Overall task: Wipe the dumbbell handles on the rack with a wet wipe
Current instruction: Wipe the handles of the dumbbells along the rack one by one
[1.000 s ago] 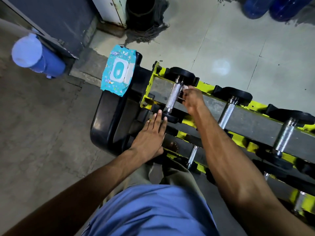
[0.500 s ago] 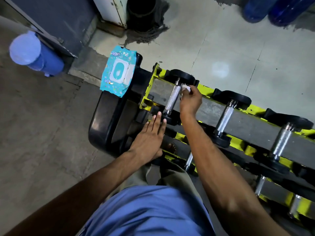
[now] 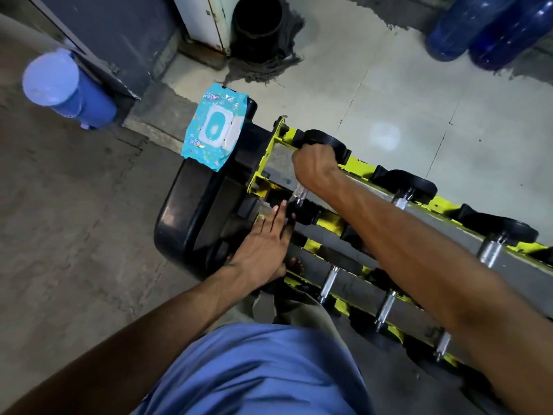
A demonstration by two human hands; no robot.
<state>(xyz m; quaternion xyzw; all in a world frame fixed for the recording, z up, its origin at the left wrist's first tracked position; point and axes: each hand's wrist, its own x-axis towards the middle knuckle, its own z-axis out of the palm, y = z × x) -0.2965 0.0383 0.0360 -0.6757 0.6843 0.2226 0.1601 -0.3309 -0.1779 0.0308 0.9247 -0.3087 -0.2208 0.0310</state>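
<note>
Right hand: the right hand (image 3: 314, 166) was on the end dumbbell (image 3: 324, 139) of the top tier, knuckles up, its grip wrapped tight round the far part of the handle (image 3: 299, 193), close against the far weight.
Handle: it lay across the top tier of the rack (image 3: 266, 158); only the knurled near stretch showed below the fist.
Wipe: I could not tell whether one lay under the curled fingers.
Left hand: the left hand (image 3: 263, 247) lay flat on the near edge of the rack's end, grip spread, fingers straight and pointing away, the tips just beside that dumbbell's near weight.
Other dumbbells: two more sat further right on the top tier, their steel handles (image 3: 401, 200) bare, and smaller ones (image 3: 327, 283) lined the lower tier.
Wipe pack: a teal pack (image 3: 214, 133) with its white lid shut lay on a black casing (image 3: 179, 223) at the rack's left end, well apart from both hands.
Floor: a mop (image 3: 266, 65) lay near the far wall, two blue jugs (image 3: 484, 31) stood at the far right, and a blue canister (image 3: 65, 91) was off to the left.
Person: a blue shirt filled the lower view, both forearms reaching out to the rack.
</note>
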